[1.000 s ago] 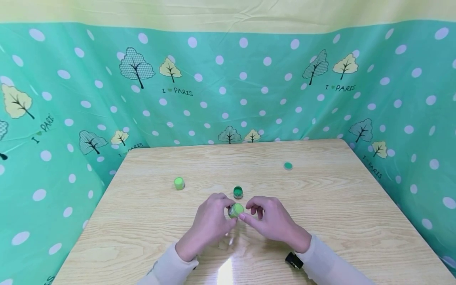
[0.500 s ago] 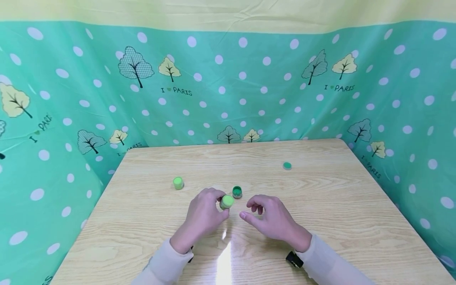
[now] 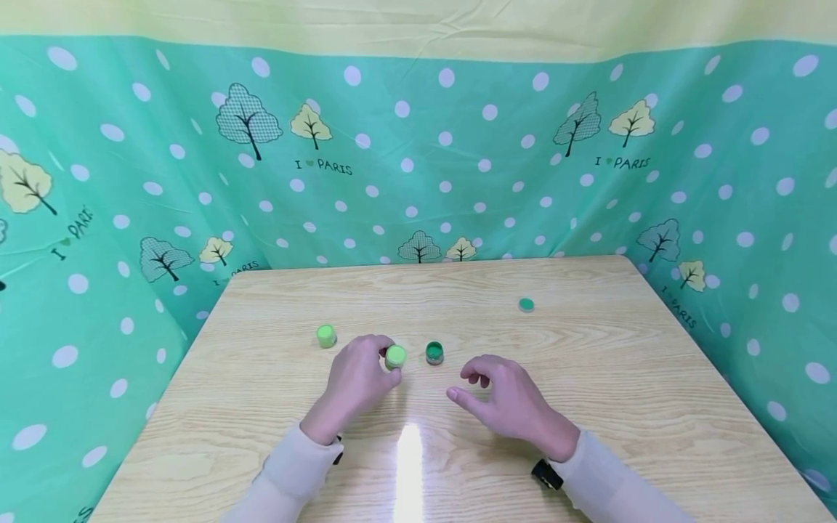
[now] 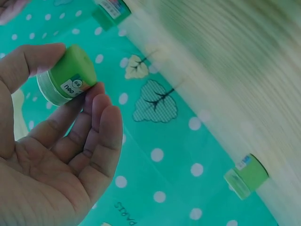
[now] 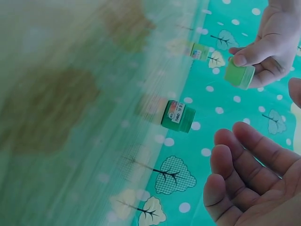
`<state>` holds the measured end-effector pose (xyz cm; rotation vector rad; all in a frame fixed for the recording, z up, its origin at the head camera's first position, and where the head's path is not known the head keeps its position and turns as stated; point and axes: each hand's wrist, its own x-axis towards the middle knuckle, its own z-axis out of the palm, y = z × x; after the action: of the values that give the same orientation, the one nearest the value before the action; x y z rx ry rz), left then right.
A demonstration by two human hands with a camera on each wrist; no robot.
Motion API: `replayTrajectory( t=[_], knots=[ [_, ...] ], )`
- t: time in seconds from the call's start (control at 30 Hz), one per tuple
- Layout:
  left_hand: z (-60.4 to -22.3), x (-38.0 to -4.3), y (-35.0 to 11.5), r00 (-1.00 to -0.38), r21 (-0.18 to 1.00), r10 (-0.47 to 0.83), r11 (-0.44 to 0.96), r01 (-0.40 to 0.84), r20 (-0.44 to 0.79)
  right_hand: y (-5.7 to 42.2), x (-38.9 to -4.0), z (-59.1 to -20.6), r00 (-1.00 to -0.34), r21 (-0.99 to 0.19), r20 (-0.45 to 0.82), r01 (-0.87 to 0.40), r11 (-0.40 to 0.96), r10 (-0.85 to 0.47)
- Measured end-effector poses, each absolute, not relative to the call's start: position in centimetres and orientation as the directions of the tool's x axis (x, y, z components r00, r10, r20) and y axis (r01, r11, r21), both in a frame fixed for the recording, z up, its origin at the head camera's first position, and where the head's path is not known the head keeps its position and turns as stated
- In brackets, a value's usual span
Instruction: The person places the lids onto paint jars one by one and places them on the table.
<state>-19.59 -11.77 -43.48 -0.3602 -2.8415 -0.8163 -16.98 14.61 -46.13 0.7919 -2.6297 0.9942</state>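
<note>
In the head view my left hand (image 3: 356, 372) pinches a small light green paint jar (image 3: 395, 356) between thumb and fingers. Close up in the left wrist view, the held jar (image 4: 75, 77) carries a white label and has a clear top part. An uncapped dark green paint jar (image 3: 434, 354) stands upright on the table, just right of the held one. My right hand (image 3: 506, 399) holds nothing; its fingers are loosely bent over the table, nearest to the dark green jar.
A second light green jar (image 3: 326, 335) stands left of my left hand. Farther back on the right lies a round green lid (image 3: 526, 305). The wooden table (image 3: 588, 349) meets a polka-dot curtain (image 3: 445, 160) at the back and both sides.
My left hand has carried the light green jar left and away from the right hand, past the dark green jar. The right hand let go of contact and shifted slightly right.
</note>
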Motion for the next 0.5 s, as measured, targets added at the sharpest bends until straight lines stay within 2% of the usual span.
replayTrajectory(
  t=[0.5],
  knots=[
    [-42.8,-24.1,-14.5,-0.988,0.466,0.092,0.874,0.139,0.123,15.4,-17.0,-46.2,-0.844,-0.542,0.359,-0.536,0.647,-0.399]
  ],
)
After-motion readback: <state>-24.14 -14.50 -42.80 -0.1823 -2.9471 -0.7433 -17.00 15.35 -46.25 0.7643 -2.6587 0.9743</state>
